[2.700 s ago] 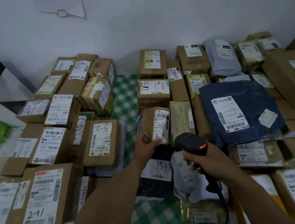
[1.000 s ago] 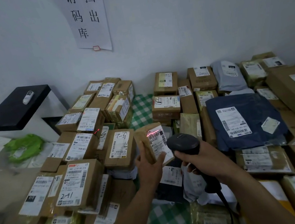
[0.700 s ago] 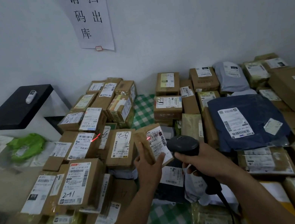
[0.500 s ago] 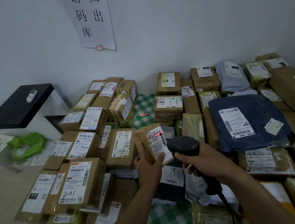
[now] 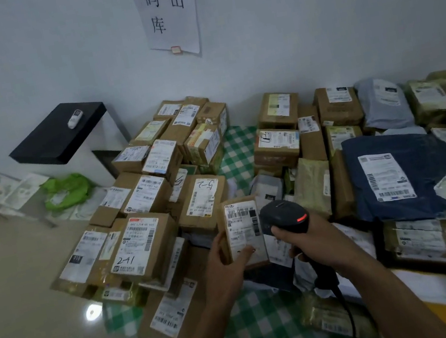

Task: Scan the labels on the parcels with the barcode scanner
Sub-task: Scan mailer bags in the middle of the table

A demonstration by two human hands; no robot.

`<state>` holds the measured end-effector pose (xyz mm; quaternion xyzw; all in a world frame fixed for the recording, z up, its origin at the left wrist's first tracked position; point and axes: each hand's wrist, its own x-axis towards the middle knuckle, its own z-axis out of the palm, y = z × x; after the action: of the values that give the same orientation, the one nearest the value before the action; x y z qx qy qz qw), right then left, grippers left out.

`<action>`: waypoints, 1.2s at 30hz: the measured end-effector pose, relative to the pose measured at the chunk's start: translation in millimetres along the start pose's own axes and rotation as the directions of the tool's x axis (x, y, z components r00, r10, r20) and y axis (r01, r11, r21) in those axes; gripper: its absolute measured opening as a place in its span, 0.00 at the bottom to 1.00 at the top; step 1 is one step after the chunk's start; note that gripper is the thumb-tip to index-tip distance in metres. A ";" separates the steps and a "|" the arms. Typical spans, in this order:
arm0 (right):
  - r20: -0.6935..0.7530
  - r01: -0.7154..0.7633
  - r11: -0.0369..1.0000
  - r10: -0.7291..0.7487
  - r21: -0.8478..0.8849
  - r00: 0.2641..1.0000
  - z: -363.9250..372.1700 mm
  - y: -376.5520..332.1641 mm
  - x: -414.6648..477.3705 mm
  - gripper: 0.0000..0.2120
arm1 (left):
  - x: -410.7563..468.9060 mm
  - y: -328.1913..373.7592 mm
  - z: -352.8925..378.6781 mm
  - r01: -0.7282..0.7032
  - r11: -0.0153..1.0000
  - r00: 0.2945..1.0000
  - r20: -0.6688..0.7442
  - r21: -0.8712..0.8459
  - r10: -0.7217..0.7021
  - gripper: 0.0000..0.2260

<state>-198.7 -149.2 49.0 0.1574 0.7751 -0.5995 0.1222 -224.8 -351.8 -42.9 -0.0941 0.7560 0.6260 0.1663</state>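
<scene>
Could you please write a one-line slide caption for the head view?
Left hand holds a parcel label-up while right hand holds the scanner beside it, among stacked boxes.

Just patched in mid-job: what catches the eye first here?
At centre, the left hand grips a small brown parcel, label up, beside the black barcode scanner held in the right hand. Labelled boxes crowd the green checked cloth around them; a big navy mailer lies at right.

A pale glossy floor (image 5: pixel 12 280) fills the lower left of the frame. A green checked cloth (image 5: pixel 238 151) lies on it at centre, with cardboard parcels (image 5: pixel 151 241) piled on top.
</scene>
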 end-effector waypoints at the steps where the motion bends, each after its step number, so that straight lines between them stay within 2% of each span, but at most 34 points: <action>1: 0.016 0.001 1.000 -0.001 0.000 1.000 4.8 0.8 0.6 0.15 | -7.3 -6.3 -9.0 0.024 1.000 1.000 -0.018 -0.014 -0.024 0.20; 4: 0.092 0.008 1.000 -0.007 -0.012 0.996 18.9 2.9 2.1 0.12 | -24.4 -27.0 -34.8 0.130 0.991 0.986 -0.097 -0.037 -0.133 0.15; 7: 0.135 0.020 0.999 -0.016 -0.034 0.991 29.6 3.4 4.5 0.13 | -39.1 -41.4 -54.1 0.200 0.976 0.961 -0.178 -0.092 -0.213 0.23; 11: 0.151 0.017 0.998 -0.008 -0.056 0.988 38.3 2.8 6.3 0.17 | -44.8 -56.9 -71.0 0.272 0.950 0.916 -0.263 -0.153 -0.304 0.13; 13: 0.154 0.013 0.999 -0.006 -0.046 0.988 41.2 3.6 7.6 0.19 | -43.2 -58.9 -75.1 0.271 0.952 0.891 -0.336 -0.143 -0.305 0.12; 16: 0.166 -0.005 0.999 0.011 -0.038 0.986 43.5 4.4 8.4 0.18 | -41.1 -55.3 -71.3 0.250 0.959 0.857 -0.430 -0.133 -0.284 0.18; 19: 0.173 -0.014 0.999 0.021 -0.043 0.985 46.3 7.0 9.9 0.18 | -40.4 -51.8 -64.1 0.229 0.960 0.801 -0.530 -0.159 -0.279 0.31; 22: 0.172 -0.029 0.998 0.037 -0.049 0.984 48.4 12.0 11.9 0.17 | -48.4 -47.9 -57.4 0.279 0.943 0.796 -0.505 -0.182 -0.333 0.32; 25: 0.180 -0.036 0.998 0.046 -0.056 0.983 48.9 16.0 14.1 0.17 | -51.1 -55.6 -54.1 0.314 0.924 0.792 -0.476 -0.217 -0.382 0.40; 28: 0.184 -0.043 0.998 0.052 -0.055 0.982 48.9 18.0 15.2 0.17 | -43.2 -65.0 -58.3 0.244 0.948 0.775 -0.546 -0.206 -0.318 0.49; 30: 0.186 -0.039 0.999 0.044 -0.030 0.982 48.2 17.7 14.6 0.16 | -38.0 -72.4 -57.1 0.240 0.965 0.759 -0.599 -0.109 -0.256 0.51; 32: 0.178 -0.036 0.999 0.036 -0.001 0.983 46.4 18.8 13.1 0.14 | -46.4 -56.9 -49.3 0.161 0.987 0.723 -0.680 -0.010 -0.125 0.41; 34: 0.159 -0.044 0.998 0.037 0.043 0.987 41.5 22.8 11.1 0.13 | -49.6 -45.8 -40.8 -0.001 0.993 0.727 -0.682 0.119 0.083 0.28; 36: 0.128 -0.055 0.995 0.044 0.086 0.991 33.9 28.9 9.2 0.11 | -44.8 -36.9 -32.4 -0.131 0.959 0.834 -0.495 0.250 0.243 0.15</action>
<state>-195.8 -174.5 11.3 0.1436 0.7343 -0.6390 0.1785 -174.7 -393.7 -55.0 -0.1676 0.8387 0.5087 -0.0984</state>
